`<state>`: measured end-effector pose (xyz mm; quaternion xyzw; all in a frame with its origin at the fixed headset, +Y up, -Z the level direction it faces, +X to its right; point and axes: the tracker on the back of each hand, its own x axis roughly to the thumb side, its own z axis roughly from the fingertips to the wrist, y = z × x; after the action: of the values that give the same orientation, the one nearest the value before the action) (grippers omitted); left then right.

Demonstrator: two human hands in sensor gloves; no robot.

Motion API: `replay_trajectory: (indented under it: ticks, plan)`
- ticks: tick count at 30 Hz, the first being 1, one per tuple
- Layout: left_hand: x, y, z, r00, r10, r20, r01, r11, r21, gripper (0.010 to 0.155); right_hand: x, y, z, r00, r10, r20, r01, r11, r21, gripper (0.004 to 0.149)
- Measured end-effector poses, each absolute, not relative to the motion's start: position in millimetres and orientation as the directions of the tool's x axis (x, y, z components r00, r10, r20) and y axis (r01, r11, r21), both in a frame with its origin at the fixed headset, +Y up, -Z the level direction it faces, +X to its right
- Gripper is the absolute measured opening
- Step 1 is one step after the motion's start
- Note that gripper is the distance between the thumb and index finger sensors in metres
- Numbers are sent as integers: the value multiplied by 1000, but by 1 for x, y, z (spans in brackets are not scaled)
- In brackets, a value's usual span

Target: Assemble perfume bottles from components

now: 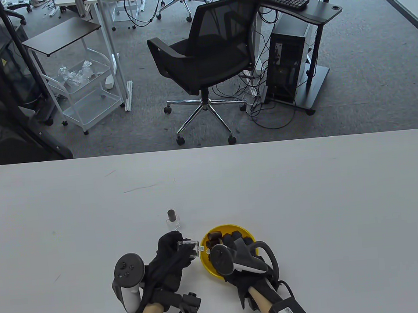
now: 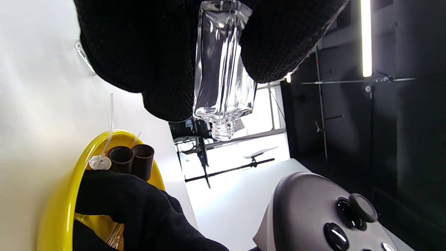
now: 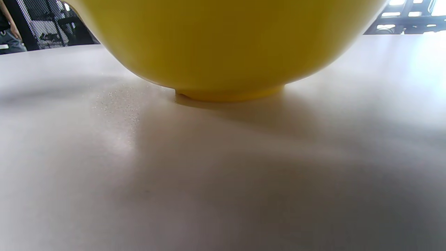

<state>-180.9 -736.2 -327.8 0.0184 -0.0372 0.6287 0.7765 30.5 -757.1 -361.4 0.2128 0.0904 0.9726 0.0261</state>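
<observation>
My left hand (image 1: 176,245) grips a clear glass bottle (image 1: 190,248) lying sideways above the table, its open threaded neck (image 2: 222,129) pointing toward the yellow bowl (image 1: 208,265). The left wrist view shows the bottle (image 2: 223,69) held between my gloved fingers (image 2: 146,62). My right hand (image 1: 232,240) reaches into the bowl, its fingers down among dark caps (image 1: 214,238). Two dark caps (image 2: 132,158) and a spray pump with a thin tube (image 2: 100,161) lie by the bowl's rim (image 2: 66,188). Whether the right hand (image 2: 139,209) holds anything is hidden.
A finished bottle with a dark cap (image 1: 172,221) stands just beyond my left hand. The right wrist view shows only the bowl's outer wall (image 3: 226,42) resting on the white table (image 3: 223,174). An office chair (image 1: 207,60) stands beyond the table's far edge.
</observation>
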Motion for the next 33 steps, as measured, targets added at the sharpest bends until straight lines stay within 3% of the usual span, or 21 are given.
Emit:
replay_trajectory:
  ticks: [13,19,33]
  plan:
    - [-181,-739,-328,223,973,65,-974,224,-18,56,26,-755,-362,-919,36,393,35,-985,171,57]
    - [-180,-740,-328,231,971,65,-972,233,-20,56,21,-752,-364,-908,-61,416,122,-985,121,61]
    - [-179,-741,-328,232,970,72,-972,234,-29,56,19,-754,-365,-895,-14,445,88,-985,146,58]
